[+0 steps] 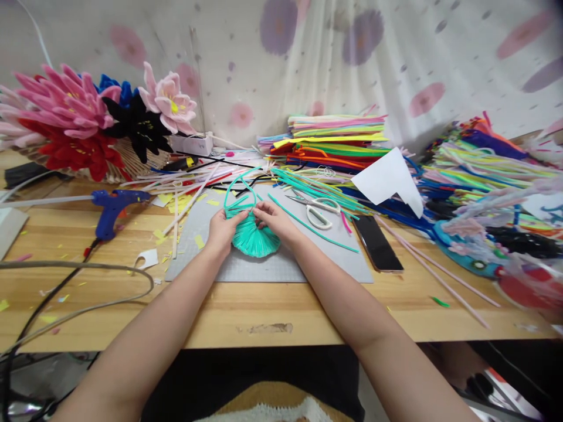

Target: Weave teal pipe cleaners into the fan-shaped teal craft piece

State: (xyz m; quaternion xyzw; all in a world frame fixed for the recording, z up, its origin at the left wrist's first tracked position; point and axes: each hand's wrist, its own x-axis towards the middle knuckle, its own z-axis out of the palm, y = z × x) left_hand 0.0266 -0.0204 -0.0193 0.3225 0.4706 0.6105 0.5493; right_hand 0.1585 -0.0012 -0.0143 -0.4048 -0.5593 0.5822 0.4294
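A teal fan-shaped piece made of bent pipe cleaners (255,241) is held between both hands over the grey cutting mat (193,271). My left hand (223,230) pinches its upper left edge between thumb and fingers. On the other side my right hand (275,220) grips the upper right part, fingertips close to the left thumb. Two teal loops rise from the top of the piece, above the hands. White-handled scissors (323,205) lie on the mat to the right, beside loose teal pipe cleaners (312,225).
A blue glue gun (108,214) with its cord lies left. The phone (378,243) sits right of the mat. Bundles of coloured pipe cleaners (334,138) are stacked at the back. Fuzzy flowers (70,102) stand back left. A white paper piece (387,179) leans at right.
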